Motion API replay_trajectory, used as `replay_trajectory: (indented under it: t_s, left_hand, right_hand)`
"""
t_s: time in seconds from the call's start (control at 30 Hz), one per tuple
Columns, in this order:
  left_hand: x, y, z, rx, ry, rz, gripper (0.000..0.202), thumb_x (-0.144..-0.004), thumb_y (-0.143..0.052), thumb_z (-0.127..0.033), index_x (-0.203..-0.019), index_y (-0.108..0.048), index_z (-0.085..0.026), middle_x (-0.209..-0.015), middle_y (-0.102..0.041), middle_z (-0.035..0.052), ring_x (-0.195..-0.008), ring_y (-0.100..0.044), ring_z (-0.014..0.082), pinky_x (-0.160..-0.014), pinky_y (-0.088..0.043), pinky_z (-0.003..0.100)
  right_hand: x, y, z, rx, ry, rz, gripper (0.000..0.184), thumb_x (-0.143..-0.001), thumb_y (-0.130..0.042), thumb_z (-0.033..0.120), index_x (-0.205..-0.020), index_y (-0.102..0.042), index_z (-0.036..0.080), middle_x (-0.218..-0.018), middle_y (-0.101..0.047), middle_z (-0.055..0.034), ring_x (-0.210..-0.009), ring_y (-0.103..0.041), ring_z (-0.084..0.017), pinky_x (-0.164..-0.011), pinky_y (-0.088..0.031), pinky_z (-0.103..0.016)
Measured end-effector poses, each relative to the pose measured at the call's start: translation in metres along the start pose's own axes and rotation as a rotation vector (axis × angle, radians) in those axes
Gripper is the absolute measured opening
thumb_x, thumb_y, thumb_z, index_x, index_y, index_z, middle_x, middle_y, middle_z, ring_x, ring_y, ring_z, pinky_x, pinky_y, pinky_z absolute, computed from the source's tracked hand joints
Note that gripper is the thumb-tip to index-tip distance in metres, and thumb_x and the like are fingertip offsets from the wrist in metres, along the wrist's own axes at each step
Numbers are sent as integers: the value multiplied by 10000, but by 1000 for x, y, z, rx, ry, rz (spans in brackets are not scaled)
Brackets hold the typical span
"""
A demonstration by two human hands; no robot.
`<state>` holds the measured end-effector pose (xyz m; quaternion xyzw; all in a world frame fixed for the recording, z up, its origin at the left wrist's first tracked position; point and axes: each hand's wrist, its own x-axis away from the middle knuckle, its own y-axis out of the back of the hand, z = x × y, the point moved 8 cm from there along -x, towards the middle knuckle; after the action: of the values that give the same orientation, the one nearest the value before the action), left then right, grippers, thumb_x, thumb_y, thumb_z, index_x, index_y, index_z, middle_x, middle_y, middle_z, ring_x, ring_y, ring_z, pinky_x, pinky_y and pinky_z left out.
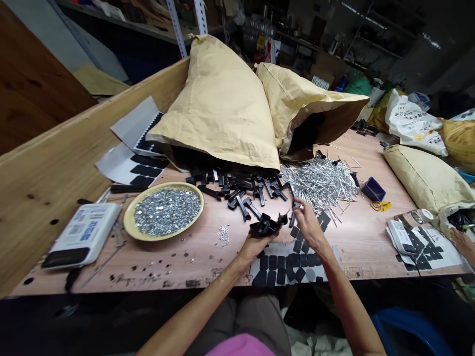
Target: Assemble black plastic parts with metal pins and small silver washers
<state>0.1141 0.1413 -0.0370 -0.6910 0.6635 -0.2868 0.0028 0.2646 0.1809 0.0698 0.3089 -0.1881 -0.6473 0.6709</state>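
Observation:
My left hand (256, 246) is closed from below around a black plastic part (265, 226) with curved, clip-like ends, just above the table's front half. To its right, my right hand (308, 225) pinches the end of a slim black plastic piece (293, 217); the fingers partly hide it. Beyond both hands spreads a pile of black T-shaped plastic parts (243, 207), spilling from the mouth of a large paper sack (222, 109). Black adhesive pads (272, 262) on a backing sheet lie under my forearms.
Metal pins (321, 180) are heaped behind my right hand, beside a small dark box (373, 189). A yellow bowl (128, 225) of small metal nuts and a white scale (83, 232) stand left. Another person's hand (462, 242) reaches a sack (426, 173) at far right.

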Motion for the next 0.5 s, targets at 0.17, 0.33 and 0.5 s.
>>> replay_trajectory:
  t_s: [0.17,0.33,0.5]
  left_hand:
    - [-8,5,-8,3,-32,28,324,-537,-808,-286,-832,-717,-186,-902,-737,62,-1049,-620,280,-989,-426,442]
    - [-12,0,-17,-4,-70,27,386,-528,-806,-298,-887,-712,-193,-917,-737,54,-1082,-603,284,-1040,-378,450]
    - [-9,-2,-29,-33,-81,42,401,-549,-783,-376,-895,-720,-182,-937,-737,64,-1050,-626,278,-1016,-412,431]
  right_hand:
    - [-29,29,-60,461,-371,-49,310,-918,-381,297,-1006,-638,150,-965,-675,-78,-841,-634,-177,-708,-459,-265]
    - [-51,19,-85,677,-453,-38,226,-878,-481,239,-955,-673,149,-998,-650,-119,-889,-618,-226,-701,-418,-289]
    - [-73,8,-87,796,-454,8,242,-853,-444,109,-887,-682,85,-1008,-614,-185,-931,-610,-273,-689,-413,-309]
